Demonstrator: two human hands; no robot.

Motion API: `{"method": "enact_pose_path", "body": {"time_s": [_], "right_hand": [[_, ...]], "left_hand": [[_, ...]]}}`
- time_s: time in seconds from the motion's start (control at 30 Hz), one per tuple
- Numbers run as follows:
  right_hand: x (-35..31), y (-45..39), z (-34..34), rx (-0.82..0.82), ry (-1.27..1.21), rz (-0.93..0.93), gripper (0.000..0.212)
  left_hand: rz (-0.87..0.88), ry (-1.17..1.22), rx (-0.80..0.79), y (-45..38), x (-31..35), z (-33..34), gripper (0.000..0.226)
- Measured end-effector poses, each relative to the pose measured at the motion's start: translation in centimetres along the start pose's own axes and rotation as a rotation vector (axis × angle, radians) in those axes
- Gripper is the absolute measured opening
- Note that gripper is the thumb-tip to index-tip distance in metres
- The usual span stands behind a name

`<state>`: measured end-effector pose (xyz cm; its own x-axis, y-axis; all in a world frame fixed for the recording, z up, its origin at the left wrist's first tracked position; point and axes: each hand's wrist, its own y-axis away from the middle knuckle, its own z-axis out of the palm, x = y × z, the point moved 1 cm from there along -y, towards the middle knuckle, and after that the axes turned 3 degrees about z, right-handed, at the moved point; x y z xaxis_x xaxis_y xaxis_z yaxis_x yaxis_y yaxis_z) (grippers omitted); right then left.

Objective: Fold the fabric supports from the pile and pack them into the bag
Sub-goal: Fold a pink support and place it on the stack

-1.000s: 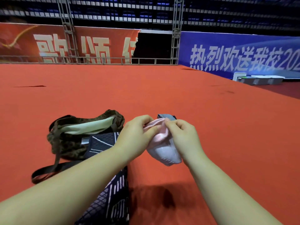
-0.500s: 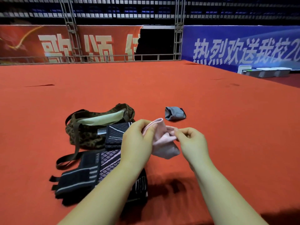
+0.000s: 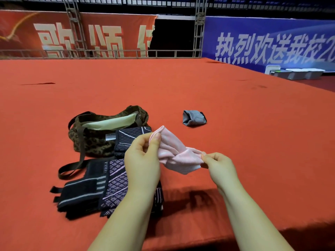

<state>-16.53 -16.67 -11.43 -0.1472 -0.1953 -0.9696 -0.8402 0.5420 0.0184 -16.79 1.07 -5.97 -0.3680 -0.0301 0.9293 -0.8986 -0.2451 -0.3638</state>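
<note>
While both hands hold it above the red worktop [image 3: 235,115], a pink fabric support [image 3: 178,153] is mid-fold — the left hand [image 3: 143,160] pinches its upper edge, the right hand [image 3: 220,168] pinches the opposite end. Next, likely, bring the ends together, then reach to the open leopard-print bag [image 3: 94,140] — beside the dark pile of supports [image 3: 90,192].
</note>
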Motion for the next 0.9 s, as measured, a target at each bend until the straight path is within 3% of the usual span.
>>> {"method": "enact_pose_path", "body": {"time_s": [0.47,0.6,0.9], "right_hand": [[3.7,-2.8,1.3,0.061,0.029,0.108,0.025],[4.5,-3.6,-0.1,0.149,0.07,0.167,0.033],[5.1,-3.4,-1.6,0.21,0.01,0.15,0.014]], "left_hand": [[-0.013,0.06,0.1,-0.3,0.1,-0.3,0.013],[0.037,0.034,0.138,-1.7,0.7,-1.3,0.014],[-0.025,-0.112,-0.057,-2.0,0.0,-1.2,0.013]]}}
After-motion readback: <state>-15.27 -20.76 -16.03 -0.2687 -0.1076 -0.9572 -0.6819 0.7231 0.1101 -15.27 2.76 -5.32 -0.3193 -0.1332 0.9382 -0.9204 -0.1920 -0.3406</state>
